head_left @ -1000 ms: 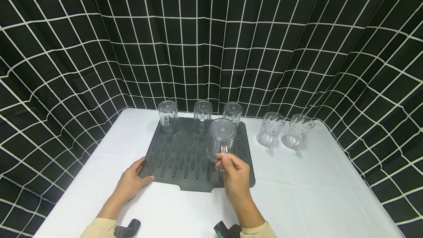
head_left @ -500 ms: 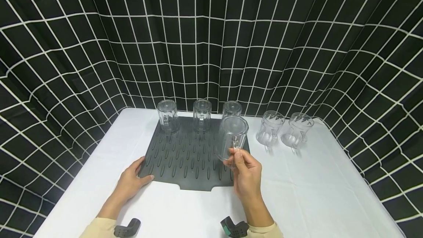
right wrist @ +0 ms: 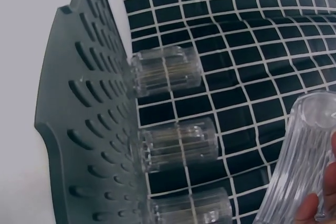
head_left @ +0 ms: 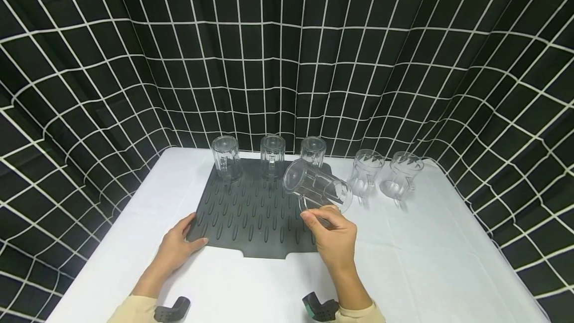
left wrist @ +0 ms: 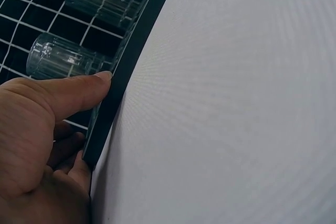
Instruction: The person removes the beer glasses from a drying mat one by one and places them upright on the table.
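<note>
My right hand (head_left: 337, 237) pinches the handle of a clear glass mug (head_left: 317, 186). That mug is tipped on its side above the right part of a dark grey drying mat (head_left: 255, 221), its base toward the left and its mouth toward the right. In the right wrist view the same mug (right wrist: 299, 166) shows fluted sides at the lower right. My left hand (head_left: 176, 247) grips the mat's front left corner, thumb at the front edge and fingers along the left side. Upside down along the mat's back edge stand three mugs: left (head_left: 226, 158), middle (head_left: 272, 157) and right (head_left: 313, 149).
On the white tabletop (head_left: 430, 248), right of the mat, two glass mugs stand upright side by side, a nearer one to the mat (head_left: 366, 171) and a farther one (head_left: 401, 176). A black curtain (head_left: 269, 74) with a white grid closes the back and sides.
The mug in my right hand moved right, then turned from base-up to lying sideways with its base leftward. My left hand stays at the mat corner.
</note>
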